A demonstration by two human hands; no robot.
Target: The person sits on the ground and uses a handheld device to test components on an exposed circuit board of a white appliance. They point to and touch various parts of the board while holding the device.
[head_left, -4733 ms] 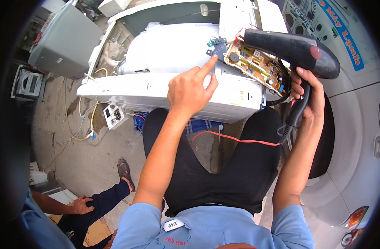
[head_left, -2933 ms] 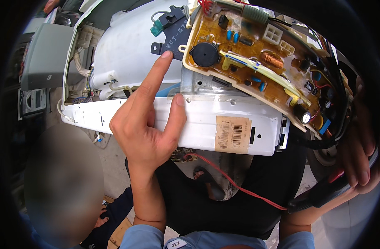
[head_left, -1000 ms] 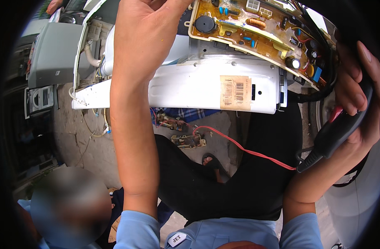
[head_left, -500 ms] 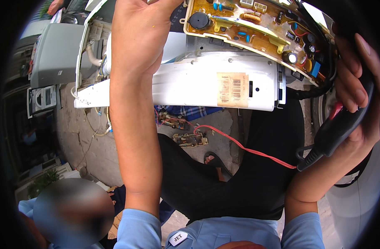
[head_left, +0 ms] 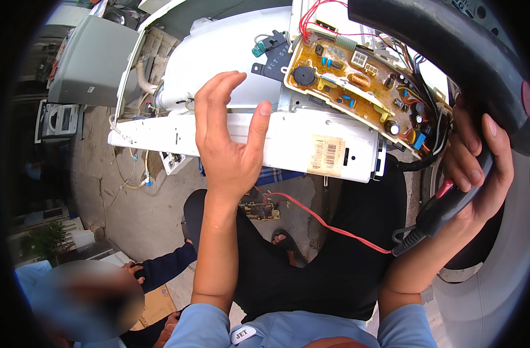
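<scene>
My right hand (head_left: 479, 168) is wrapped round the handle of a black hair dryer (head_left: 439, 43) with red buttons. Its long barrel reaches over the upper right. A twisted red cord (head_left: 328, 223) leaves the handle end. Below the barrel lies an amber-coated circuit board (head_left: 334, 87) in a pale tray, with coils, capacitors and wires. My left hand (head_left: 233, 136) is open, fingers spread and holding nothing, above a white metal panel (head_left: 288, 145) that carries a paper label (head_left: 327, 155). Just beyond that hand sits a dark grey component (head_left: 274, 61).
An opened white appliance casing (head_left: 218, 52) spreads across the top, with a ribbed hose (head_left: 144, 78) at its left. Another grey machine (head_left: 91, 61) stands far left. A loose board (head_left: 262, 210) lies on the concrete floor between my legs. A co-worker's sleeve (head_left: 169, 268) shows lower left.
My left hand has drawn back toward me from the board's left corner, fingers now spread. The hair dryer's barrel has come into view above the board, still in my right hand.
</scene>
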